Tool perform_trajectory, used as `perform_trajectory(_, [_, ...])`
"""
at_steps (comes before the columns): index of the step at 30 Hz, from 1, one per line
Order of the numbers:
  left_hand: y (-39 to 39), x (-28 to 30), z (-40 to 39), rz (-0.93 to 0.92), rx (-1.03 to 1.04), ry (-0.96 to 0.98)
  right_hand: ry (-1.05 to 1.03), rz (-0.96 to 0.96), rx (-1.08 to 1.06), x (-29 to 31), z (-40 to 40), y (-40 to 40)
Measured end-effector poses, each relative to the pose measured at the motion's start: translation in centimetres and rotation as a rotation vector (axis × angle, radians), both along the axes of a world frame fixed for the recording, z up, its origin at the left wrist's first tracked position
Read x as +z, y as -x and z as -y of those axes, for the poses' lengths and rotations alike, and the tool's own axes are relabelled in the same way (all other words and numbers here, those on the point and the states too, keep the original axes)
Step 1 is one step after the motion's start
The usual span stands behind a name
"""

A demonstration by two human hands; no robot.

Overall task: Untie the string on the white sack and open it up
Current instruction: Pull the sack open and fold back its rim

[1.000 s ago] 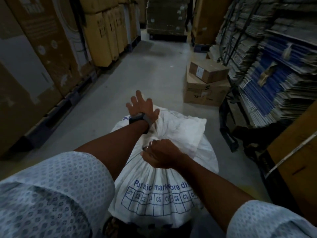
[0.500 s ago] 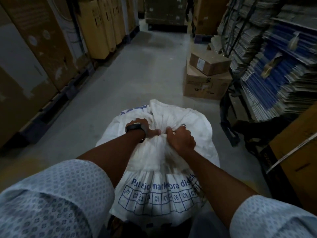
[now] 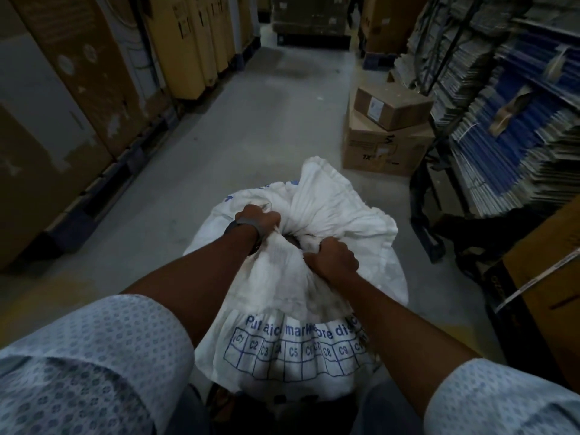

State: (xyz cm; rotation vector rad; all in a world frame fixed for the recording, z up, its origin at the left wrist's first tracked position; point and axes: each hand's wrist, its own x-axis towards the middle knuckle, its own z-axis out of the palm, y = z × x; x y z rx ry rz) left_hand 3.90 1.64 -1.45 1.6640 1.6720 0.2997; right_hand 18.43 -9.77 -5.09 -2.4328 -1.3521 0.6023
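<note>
A full white sack (image 3: 282, 350) with blue printed letters and a grid stands on the floor right in front of me. Its gathered neck (image 3: 293, 238) bunches between my hands, and the loose top fabric (image 3: 329, 199) flares out beyond it. My left hand (image 3: 262, 219), with a dark watch at the wrist, is closed on the left side of the neck. My right hand (image 3: 332, 260) is closed on the right side of the neck. A small dark gap shows between the two hands. I cannot make out the string.
I stand in a warehouse aisle with a grey concrete floor (image 3: 251, 130). Tall cartons on pallets (image 3: 78, 89) line the left. Two stacked brown boxes (image 3: 386, 133) sit ahead on the right, beside racks of flattened cardboard (image 3: 518, 127). A strapped carton (image 3: 549, 293) is close on my right.
My left hand came back from an open reach over the sack and closed on the neck. My right hand moved up to the neck's right side. The hands have drawn slightly apart.
</note>
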Motion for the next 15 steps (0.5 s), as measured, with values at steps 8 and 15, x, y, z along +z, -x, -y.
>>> perform_trajectory(8, [2.4,1.5,0.9,0.023,0.086,-0.042,-0.008,0.614,0.450,5.0,1.1,0.9])
perform_trajectory(15, [3.4,1.9,0.9,0.220,0.272,-0.011,-0.251,0.090,0.422,6.7,-2.2,2.9])
